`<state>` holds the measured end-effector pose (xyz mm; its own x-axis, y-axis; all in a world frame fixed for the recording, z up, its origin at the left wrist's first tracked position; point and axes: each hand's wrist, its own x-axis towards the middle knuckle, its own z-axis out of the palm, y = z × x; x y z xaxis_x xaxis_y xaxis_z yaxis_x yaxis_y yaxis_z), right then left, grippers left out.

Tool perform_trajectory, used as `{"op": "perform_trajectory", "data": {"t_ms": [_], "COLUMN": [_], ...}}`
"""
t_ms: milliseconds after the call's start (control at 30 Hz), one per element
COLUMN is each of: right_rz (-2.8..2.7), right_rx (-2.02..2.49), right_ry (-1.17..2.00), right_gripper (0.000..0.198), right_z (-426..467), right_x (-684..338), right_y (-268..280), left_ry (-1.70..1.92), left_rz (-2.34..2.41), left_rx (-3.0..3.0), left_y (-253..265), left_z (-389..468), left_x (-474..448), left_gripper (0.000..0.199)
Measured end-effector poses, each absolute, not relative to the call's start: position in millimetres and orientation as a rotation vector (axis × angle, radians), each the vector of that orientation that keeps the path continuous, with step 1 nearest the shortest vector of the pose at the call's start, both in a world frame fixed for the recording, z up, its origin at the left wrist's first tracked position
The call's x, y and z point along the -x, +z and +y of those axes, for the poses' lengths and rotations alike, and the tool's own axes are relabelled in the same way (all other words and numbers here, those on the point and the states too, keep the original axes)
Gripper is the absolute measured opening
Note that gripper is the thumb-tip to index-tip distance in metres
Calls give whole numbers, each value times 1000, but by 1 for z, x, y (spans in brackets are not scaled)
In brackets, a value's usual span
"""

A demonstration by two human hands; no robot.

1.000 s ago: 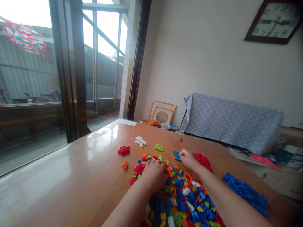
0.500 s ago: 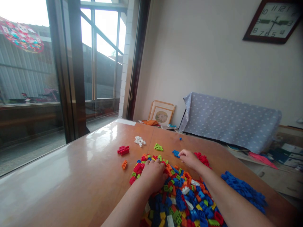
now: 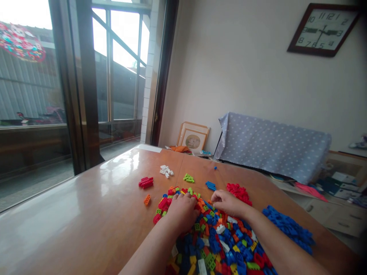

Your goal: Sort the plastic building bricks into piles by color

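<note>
My left hand lies palm down on the far left part of a big mixed pile of toy building bricks, its fingers stretched over the bricks. Above the pile's far right edge is my right hand, loosely curled, with a gap between thumb and fingers and no brick visible in it. Just beyond it sits a small group of blue bricks. Red bricks are heaped beside the right wrist. Farther out are lime green bricks, white bricks, dark red bricks and an orange brick.
A large heap of blue bricks lies right of my right forearm. One tiny blue piece sits near the far edge of the wooden table. Beyond stand a cloth-covered object and a picture frame. Glass doors are at left.
My right hand has drawn back from the small blue group toward the mixed pile, leaving the blue bricks on the table. My left hand stays on the pile. The view has shifted slightly.
</note>
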<state>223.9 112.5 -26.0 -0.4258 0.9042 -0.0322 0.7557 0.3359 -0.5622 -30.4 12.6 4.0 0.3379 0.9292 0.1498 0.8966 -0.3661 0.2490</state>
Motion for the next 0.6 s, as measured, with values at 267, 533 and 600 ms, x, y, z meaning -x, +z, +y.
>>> {"op": "perform_trajectory", "data": {"t_ms": [267, 533, 600], "right_rz": [-2391, -2372, -2363], "right_rx": [1511, 1567, 1568], "right_ry": [509, 336, 318], "right_gripper": [8, 5, 4], "right_z": [109, 111, 109], "right_x": [-212, -210, -209], "right_y": [-27, -30, -30], "left_ry": [394, 405, 400], "left_rz": [1694, 1688, 1689], "left_rx": [-2444, -2458, -2454], "left_y": [5, 4, 4], "left_z": [13, 12, 13], "left_x": [30, 30, 30], "left_gripper": [27, 28, 28]}}
